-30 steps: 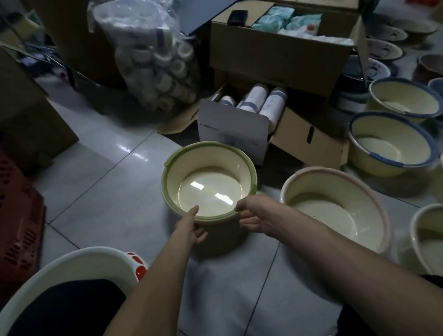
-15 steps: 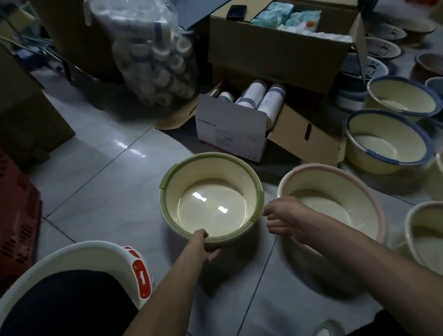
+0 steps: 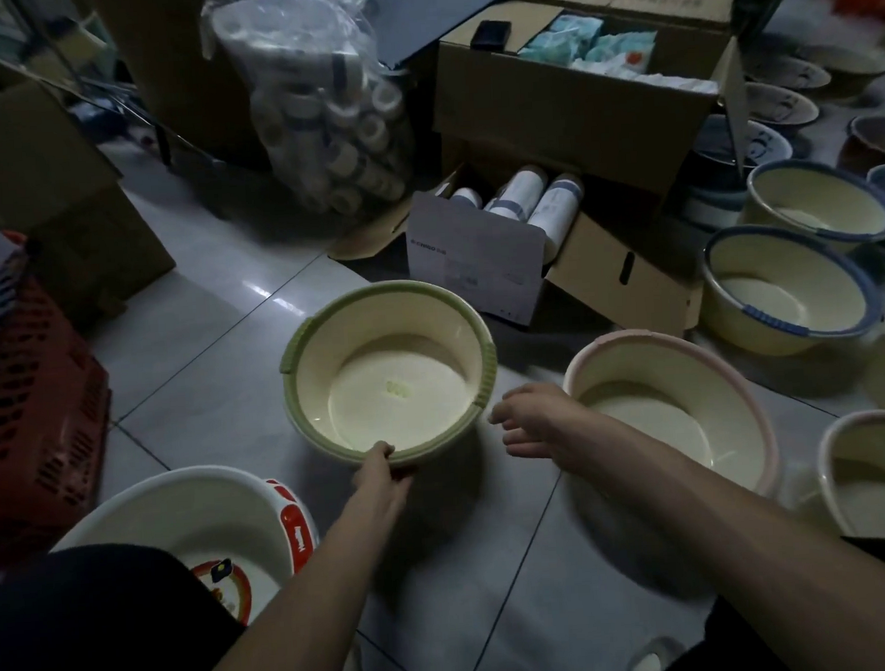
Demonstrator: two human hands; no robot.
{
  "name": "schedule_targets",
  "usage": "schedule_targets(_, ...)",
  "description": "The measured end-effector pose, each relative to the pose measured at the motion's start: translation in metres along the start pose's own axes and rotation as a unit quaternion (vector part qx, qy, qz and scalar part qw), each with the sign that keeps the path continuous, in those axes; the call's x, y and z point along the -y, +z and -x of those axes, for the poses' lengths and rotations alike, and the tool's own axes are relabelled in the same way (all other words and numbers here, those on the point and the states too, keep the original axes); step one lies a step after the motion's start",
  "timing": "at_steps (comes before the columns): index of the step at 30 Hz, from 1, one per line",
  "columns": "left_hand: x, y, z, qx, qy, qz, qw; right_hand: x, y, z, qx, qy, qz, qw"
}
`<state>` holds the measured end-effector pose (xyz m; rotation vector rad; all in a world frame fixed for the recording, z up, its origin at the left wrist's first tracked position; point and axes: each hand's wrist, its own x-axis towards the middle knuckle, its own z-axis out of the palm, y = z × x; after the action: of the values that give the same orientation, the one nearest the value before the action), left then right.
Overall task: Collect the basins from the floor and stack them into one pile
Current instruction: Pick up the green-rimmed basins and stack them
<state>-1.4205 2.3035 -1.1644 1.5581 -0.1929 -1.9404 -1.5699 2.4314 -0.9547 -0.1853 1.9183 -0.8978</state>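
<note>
A cream basin with a green rim (image 3: pixel 387 338) is in the middle, above the tiled floor. My left hand (image 3: pixel 381 472) grips its near rim. My right hand (image 3: pixel 532 420) hovers just right of that basin with loosely curled fingers, holding nothing. A pink-rimmed basin (image 3: pixel 688 373) stands on the floor under my right forearm. Another pink-rimmed basin (image 3: pixel 846 447) sits at the right edge. Two blue-rimmed basins (image 3: pixel 784 250) (image 3: pixel 827 176) stand further right at the back. A white basin with red handles (image 3: pixel 192 494) is at the lower left.
A red plastic crate (image 3: pixel 29 408) stands at the left. Cardboard boxes (image 3: pixel 597 101) and a small box of white cylinders (image 3: pixel 477 261) lie behind the basins. A plastic bag of rolls (image 3: pixel 326 105) stands at the back. Patterned bowls (image 3: pixel 777 102) sit at the far right.
My right hand has let go of the green-rimmed basin and moved right. My left hand has drawn the basin nearer by its rim.
</note>
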Motion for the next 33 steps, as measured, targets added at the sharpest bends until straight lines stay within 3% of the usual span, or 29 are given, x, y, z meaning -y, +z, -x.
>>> schedule_targets(10,0.000,-0.049,-0.036,-0.036,-0.039,0.015,0.998,0.000,-0.001,0.009,-0.007,0.007,0.008,1.000)
schedule_targets(13,-0.011,-0.030,0.016,0.006,-0.074,-0.014,0.997,-0.001,-0.008,0.014,-0.007,0.005,0.002,1.000)
schedule_targets(19,0.008,-0.015,0.071,0.091,-0.143,-0.172,0.970,-0.003,-0.020,0.042,-0.025,-0.004,-0.013,1.000)
schedule_targets(26,0.035,0.045,0.149,0.221,-0.131,-0.243,0.935,-0.018,-0.060,0.094,-0.076,-0.027,-0.085,0.993)
schedule_targets(33,0.055,0.090,0.240,0.360,-0.075,-0.360,0.857,-0.087,-0.113,0.149,-0.172,-0.014,-0.154,0.973)
